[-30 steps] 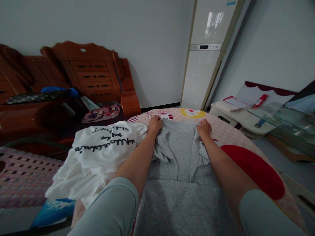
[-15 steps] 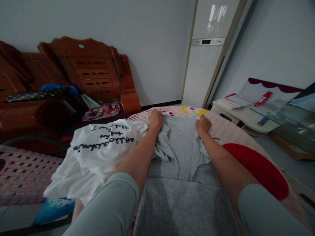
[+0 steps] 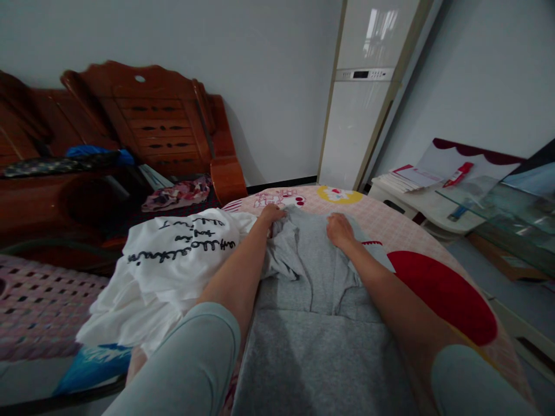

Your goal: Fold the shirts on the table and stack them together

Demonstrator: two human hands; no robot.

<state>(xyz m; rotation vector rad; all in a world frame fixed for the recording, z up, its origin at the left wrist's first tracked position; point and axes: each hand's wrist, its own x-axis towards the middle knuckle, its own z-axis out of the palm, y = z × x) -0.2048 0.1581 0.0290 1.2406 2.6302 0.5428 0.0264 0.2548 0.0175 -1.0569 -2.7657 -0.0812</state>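
Observation:
A grey dress [image 3: 323, 341] with a seam across its waist lies lengthwise before me, its neck end away from me. My left hand [image 3: 272, 215] is closed on cloth at the far left shoulder, beside a bunched sleeve. At the neck end, right of the middle, my right hand [image 3: 340, 229] has its fingers curled onto the grey cloth. The right sleeve [image 3: 378, 255] lies spread out under and beyond my right forearm. Left of the dress is a heap of white clothing [image 3: 173, 277] with black script lettering, partly behind my left arm.
A pink patterned cloth [image 3: 416, 231] with a large red spot covers the round-edged table. Wooden seats [image 3: 151, 124] stand at the back left, near a pink woven basket [image 3: 47, 306]. A tall white cabinet-like unit [image 3: 359, 127] stands behind; papers [image 3: 416, 179] lie on a side stand at right.
My right hand has moved left from the dress's right shoulder to nearer the neck. The right sleeve now lies flatter and further out. My left hand stays at the left shoulder.

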